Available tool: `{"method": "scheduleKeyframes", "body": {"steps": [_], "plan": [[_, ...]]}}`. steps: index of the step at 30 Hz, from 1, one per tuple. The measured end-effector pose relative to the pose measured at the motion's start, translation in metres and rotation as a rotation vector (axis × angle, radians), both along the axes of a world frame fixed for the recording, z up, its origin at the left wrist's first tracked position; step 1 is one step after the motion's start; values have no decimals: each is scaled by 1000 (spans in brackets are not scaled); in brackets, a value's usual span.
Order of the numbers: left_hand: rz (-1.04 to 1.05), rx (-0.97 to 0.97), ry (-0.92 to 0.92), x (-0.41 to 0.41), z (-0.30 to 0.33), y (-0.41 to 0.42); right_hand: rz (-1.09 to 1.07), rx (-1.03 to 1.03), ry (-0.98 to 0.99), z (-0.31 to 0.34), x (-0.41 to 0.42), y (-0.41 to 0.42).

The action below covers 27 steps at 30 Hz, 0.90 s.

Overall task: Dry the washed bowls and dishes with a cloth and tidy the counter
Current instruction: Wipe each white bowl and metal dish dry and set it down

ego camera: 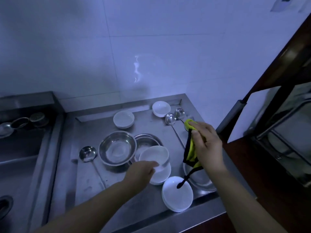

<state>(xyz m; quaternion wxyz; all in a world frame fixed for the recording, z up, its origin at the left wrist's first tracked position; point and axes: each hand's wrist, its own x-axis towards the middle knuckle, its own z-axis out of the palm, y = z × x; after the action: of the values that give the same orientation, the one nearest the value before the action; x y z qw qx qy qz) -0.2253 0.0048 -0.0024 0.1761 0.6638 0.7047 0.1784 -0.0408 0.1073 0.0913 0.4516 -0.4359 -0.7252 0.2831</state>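
Gripping a smooth round white ceramic bowl [154, 155] with our left hand [141, 172], our right hand [206, 140] clutches a soft yellow-and-black cloth [191, 148] above the dull steel counter [117, 182] under white wall tiles [151, 47].

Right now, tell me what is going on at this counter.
A person is drying dishes at a stainless steel draining counter. The left hand grips a white ceramic bowl, tilted, above another white bowl. The right hand holds a yellow cloth with black edging, not yet touching that bowl. More white bowls, a large steel bowl and steel ladles lie around, seemingly waiting.
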Motion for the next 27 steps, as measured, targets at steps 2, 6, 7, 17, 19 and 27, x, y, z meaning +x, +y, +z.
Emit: {"method": "scheduleKeyframes", "body": {"steps": [2, 6, 7, 17, 19, 27], "plan": [[-98, -81, 174, 5, -19, 3, -8, -12, -6, -12, 13, -1], [-253, -86, 318, 11, -29, 4, -15, -113, -2, -30, 29, -5], [-286, -63, 328, 12, -30, 3, -14, -135, -2, -33, 31, -6], [-374, 86, 345, 17, -42, -3, 31, -213, -22, -45, 27, -9], [-327, 131, 333, 18, -36, -5, 51, -224, -22, -46, 23, -10], [825, 78, -405, -32, -39, -18, 134, -295, 11, -35, -14, -16]]}}
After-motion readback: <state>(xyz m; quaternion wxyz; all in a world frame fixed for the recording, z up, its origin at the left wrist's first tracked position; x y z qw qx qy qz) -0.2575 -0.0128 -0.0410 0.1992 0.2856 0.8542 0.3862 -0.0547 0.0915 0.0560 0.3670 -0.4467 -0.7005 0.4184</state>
